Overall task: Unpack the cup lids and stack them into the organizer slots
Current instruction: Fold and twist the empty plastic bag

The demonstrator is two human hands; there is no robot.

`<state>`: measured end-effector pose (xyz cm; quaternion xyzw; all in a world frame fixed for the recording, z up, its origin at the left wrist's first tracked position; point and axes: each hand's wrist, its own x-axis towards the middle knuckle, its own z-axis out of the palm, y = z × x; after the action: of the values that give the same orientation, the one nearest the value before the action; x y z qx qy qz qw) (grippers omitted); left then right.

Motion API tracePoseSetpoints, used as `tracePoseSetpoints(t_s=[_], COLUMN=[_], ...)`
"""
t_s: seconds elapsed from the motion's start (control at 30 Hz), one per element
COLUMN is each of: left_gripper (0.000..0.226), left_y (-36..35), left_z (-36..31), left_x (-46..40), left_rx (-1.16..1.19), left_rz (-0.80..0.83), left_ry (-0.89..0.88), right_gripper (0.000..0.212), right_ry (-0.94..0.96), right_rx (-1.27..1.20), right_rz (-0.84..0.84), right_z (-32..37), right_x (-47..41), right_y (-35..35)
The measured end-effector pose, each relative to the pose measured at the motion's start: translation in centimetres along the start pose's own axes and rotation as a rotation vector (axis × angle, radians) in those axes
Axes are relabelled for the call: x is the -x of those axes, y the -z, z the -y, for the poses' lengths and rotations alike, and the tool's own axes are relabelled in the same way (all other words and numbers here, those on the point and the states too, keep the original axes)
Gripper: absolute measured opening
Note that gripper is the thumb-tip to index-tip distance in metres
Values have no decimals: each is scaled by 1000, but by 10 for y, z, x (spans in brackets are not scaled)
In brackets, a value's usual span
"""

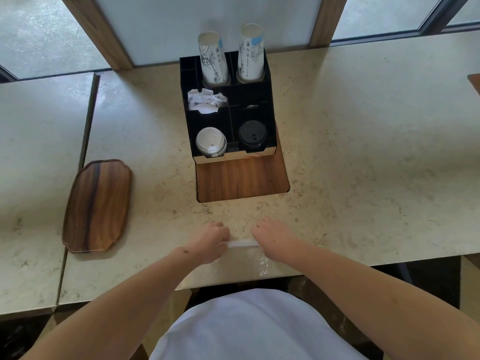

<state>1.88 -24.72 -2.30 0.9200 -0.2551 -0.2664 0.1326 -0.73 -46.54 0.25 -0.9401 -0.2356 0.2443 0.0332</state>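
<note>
A black organizer (270, 100) stands at the back of the counter. Its front left slot holds a stack of white lids (211, 141); the front right slot holds black lids (252, 135). A clear plastic bag (244, 258) lies flat near the counter's front edge, and it looks empty. My left hand (211, 240) and my right hand (275, 239) each pinch one end of the bag's white top strip (242, 243).
Two stacks of paper cups (213, 58) stand in the organizer's rear slots, with crumpled white paper (205, 100) in a middle slot. A wooden tray (97, 206) lies at the left. A wooden inset (242, 178) sits in front of the organizer. The counter (363, 152) is beige stone.
</note>
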Motion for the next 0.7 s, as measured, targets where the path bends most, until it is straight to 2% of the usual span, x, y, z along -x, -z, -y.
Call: tracePoseSetpoints(t_s=[0.1,0.23,0.33,0.53,0.63,0.7], left_gripper=[9,10,17,11,16,16], left_y=[2,3,5,11,10,10], left_z=[-1,2,13,24,16,11], left_x=[1,13,23,26,19,16], left_rx=[-11,-109,-159,-175,-138,-119], left_rz=[-43,-182,-234,-220,-195,-202], left_ry=[-23,-148,-171,-162,-131,-133], right_gripper=[11,21,25,20,21,19], right_ry=[-7,-47,-58,-90,-9,66], right_rx=[27,26,43,-99,-134,-93], right_rz=[-24,-85,-129,-209,-287,-277], right_z=[-4,-8,-15,-27,-12,-2], right_x=[-3,0,7,9,-6,-15], right_y=[1,0,-6,-5,4,8])
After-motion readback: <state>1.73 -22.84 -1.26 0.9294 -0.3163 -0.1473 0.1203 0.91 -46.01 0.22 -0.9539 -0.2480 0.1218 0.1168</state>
